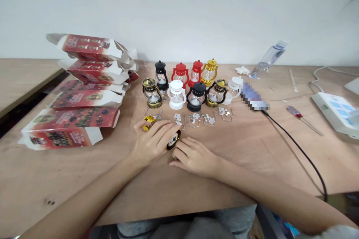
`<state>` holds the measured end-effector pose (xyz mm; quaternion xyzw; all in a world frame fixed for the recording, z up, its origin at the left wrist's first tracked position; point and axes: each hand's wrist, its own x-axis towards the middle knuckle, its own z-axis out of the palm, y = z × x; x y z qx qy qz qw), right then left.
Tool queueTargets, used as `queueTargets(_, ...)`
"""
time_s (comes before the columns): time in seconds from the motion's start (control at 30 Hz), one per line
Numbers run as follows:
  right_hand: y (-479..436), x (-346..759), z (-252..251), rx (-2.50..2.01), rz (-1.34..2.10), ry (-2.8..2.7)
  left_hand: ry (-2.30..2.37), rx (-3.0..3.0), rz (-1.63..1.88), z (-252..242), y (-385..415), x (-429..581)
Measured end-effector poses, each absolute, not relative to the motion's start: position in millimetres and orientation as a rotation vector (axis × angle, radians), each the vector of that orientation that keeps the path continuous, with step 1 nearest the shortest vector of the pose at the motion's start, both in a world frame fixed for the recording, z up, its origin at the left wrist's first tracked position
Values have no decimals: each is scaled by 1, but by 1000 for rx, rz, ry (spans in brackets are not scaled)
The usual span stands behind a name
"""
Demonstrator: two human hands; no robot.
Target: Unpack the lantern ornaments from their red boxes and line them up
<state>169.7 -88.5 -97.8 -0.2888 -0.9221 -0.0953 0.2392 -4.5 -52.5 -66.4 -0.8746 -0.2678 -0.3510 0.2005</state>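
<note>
My left hand is closed around a gold lantern, whose gold top shows above the fingers and whose dark round base faces right. Just right of that base is my right hand, its fingers curled together near it; what they pinch, if anything, is hidden. Beyond my hands lie small white plates, bent wires and button cells. Behind these stand several small lanterns, among them a white one, a black one and a red one.
Red printed boxes are stacked at the left. On the right are a bottle, a phone with a black cable, a screwdriver and a white device. The wooden table's edge is near my lap.
</note>
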Motion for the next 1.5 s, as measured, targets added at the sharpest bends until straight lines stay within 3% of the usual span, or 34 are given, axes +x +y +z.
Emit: queueTargets(1.5, -100, 165, -96, -602, -434, -2564, -831, -2391, -1005, -68, -51, -8)
